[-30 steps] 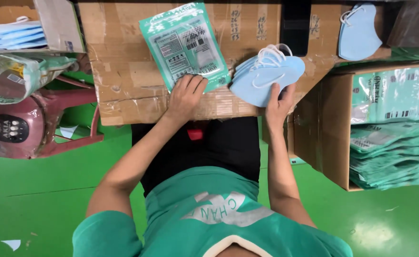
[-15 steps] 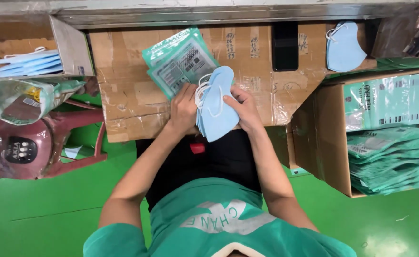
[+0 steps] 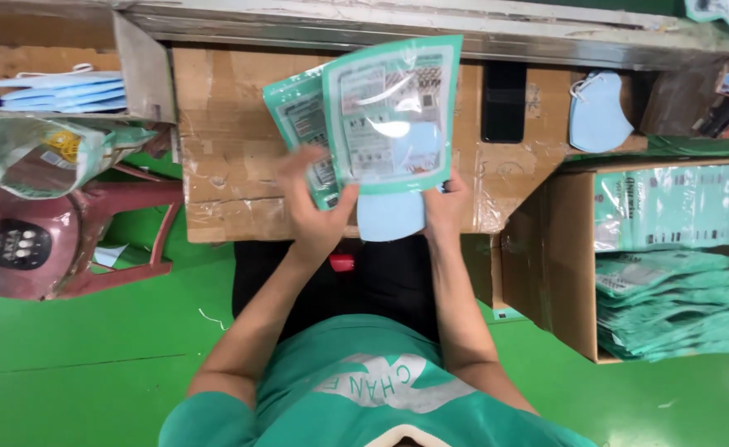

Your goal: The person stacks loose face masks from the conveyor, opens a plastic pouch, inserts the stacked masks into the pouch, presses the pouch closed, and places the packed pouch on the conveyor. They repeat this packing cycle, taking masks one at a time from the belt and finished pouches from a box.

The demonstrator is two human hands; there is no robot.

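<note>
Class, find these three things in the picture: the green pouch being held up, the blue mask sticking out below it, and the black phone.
green pouch (image 3: 392, 116), head view, clear front panel.
blue mask (image 3: 389, 218), head view, lower edge.
black phone (image 3: 503, 101), head view, middle of screen.

Green short-sleeved shirt (image 3: 364, 406), white lettering, bare forearms.

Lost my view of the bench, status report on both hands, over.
Left hand and right hand grip the teal pouch. Blue masks partly inside. Second pouch behind; nothing blocking.
</note>
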